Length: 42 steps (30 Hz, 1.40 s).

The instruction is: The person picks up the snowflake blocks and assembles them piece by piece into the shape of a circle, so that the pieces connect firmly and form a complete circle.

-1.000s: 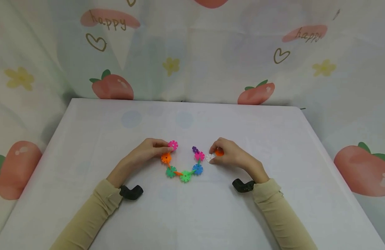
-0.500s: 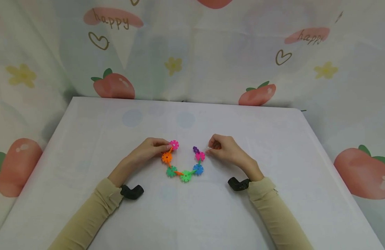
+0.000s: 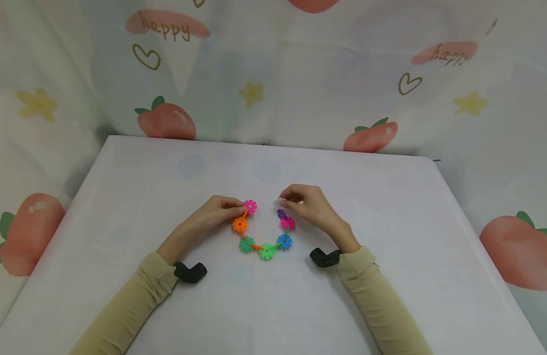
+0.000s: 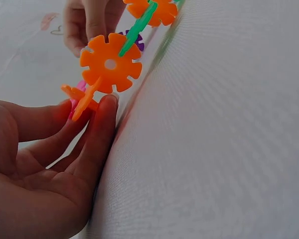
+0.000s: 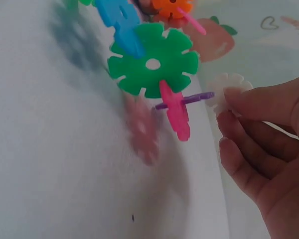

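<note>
A U-shaped chain of notched plastic snowflake discs [image 3: 266, 251], in orange, green, blue, pink and purple, lies between the hands in the head view. My left hand [image 3: 218, 212] pinches its left end, by the pink disc [image 3: 250, 206]. In the left wrist view, thumb and fingers close around small orange pieces beside a large orange disc [image 4: 109, 50]. My right hand [image 3: 306, 202] pinches a white snowflake disc [image 5: 231, 81] between thumb and fingers. That disc is just above the chain's right end, where a purple disc [image 5: 199, 97] crosses a pink one [image 5: 175, 117].
The white-covered table [image 3: 273, 305] extends around the chain, with a printed curtain [image 3: 300, 88] behind it. A black wrist device [image 3: 190, 272] sits by the left cuff and another black wrist device [image 3: 324, 257] by the right.
My right hand has moved left and slightly away from me with the white disc, to above the purple end. An orange disc earlier seen at that hand is out of sight. The left hand keeps its grip.
</note>
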Tool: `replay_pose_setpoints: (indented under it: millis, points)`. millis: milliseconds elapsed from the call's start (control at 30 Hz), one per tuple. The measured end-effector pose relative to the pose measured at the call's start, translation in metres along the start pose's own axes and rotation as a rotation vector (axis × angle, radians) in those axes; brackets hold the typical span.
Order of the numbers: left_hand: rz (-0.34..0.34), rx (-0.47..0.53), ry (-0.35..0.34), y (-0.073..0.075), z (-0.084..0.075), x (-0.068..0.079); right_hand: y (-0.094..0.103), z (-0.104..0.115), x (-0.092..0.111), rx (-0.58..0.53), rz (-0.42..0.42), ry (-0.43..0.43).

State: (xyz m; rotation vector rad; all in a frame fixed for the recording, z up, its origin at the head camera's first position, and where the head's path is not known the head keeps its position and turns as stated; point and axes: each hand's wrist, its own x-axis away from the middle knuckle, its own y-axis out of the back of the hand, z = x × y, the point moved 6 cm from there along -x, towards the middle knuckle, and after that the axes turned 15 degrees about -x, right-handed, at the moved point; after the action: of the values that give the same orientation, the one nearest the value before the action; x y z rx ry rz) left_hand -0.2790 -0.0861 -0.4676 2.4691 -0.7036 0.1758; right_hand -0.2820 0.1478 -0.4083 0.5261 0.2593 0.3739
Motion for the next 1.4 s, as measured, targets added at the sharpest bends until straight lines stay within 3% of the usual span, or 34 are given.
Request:
replay_pose_setpoints:
  millis: [400,833,1233,1400]
  points:
    - [-0.016,-0.008,0.016,0.000,0.002,-0.002,-0.022,0.010,-0.012,-0.034,0.060,0.080]
    - [-0.015,0.033,0.018,-0.002,0.001,0.000,-0.034,0.024,-0.017,0.025,0.077,0.211]
    - [-0.059,0.072,0.011,-0.001,0.003,-0.001,-0.043,0.035,-0.014,0.043,0.016,0.375]
    - [-0.066,0.065,0.007,0.000,0.004,-0.001,-0.045,0.035,-0.015,0.022,0.017,0.371]
